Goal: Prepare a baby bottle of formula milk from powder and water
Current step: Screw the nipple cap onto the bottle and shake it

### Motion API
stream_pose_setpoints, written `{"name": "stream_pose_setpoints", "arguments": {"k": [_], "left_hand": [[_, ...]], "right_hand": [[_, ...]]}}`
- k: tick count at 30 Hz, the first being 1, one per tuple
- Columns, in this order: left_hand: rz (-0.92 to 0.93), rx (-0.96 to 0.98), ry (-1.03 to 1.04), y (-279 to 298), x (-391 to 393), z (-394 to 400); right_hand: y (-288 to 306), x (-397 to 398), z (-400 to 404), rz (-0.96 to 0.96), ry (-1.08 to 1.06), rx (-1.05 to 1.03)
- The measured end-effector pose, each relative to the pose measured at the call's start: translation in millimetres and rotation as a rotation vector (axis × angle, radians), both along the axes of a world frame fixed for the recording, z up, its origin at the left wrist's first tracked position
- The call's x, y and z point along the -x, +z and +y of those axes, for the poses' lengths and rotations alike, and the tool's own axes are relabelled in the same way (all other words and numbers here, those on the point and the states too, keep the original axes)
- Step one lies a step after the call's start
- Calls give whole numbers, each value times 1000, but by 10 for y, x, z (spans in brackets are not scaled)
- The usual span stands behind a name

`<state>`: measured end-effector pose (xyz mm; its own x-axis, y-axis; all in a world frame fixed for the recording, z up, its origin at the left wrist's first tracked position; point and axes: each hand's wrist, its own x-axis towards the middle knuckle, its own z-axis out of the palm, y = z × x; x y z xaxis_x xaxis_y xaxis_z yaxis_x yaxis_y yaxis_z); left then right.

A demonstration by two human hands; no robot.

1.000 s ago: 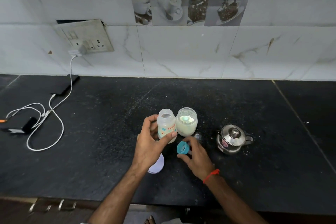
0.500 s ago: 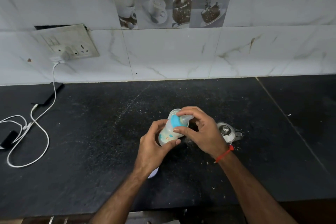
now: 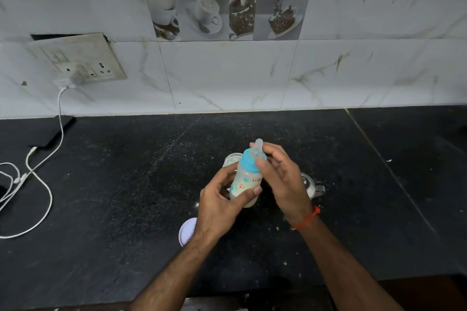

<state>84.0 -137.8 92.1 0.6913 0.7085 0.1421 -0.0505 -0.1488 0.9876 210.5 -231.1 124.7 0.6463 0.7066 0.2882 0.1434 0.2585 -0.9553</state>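
I see the baby bottle [image 3: 243, 184] held above the middle of the black counter [image 3: 113, 197], tilted with its top leaning away and to the right. The left hand [image 3: 219, 204] grips the lower body, fingers behind it and thumb across the front; milky liquid shows in the lower part. The right hand [image 3: 280, 177] is curled round the blue collar [image 3: 250, 163], thumb on its near side and fingers wrapped behind, with the clear teat [image 3: 258, 146] poking up between them.

A second ago the bottle stood open on the counter beside the glass jar [image 3: 231, 160] and the right hand held the blue collar apart from it, low by the front. Half a second ago the collar was just arriving at the bottle's mouth. Now it sits on the neck, and the bottle is off the surface, higher in my view.

The jar is mostly hidden behind the bottle, toward the back. The small steel pot [image 3: 312, 185] peeks out from behind the right hand, to the right of centre. A white round lid [image 3: 187, 231] lies flat nearer the front edge, partly under the left wrist. Over at the left edge a white cable [image 3: 43, 184] loops across the counter up to the wall socket [image 3: 83, 60]
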Motion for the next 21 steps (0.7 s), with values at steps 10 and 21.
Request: {"name": "stream_pose_setpoints", "arguments": {"k": [10, 21], "left_hand": [[-20, 38, 3, 165, -259, -178], [-38, -13, 64, 205, -464, -487]], "right_hand": [[146, -275, -182, 352, 182, -227], [346, -583, -350, 294, 263, -25]]}}
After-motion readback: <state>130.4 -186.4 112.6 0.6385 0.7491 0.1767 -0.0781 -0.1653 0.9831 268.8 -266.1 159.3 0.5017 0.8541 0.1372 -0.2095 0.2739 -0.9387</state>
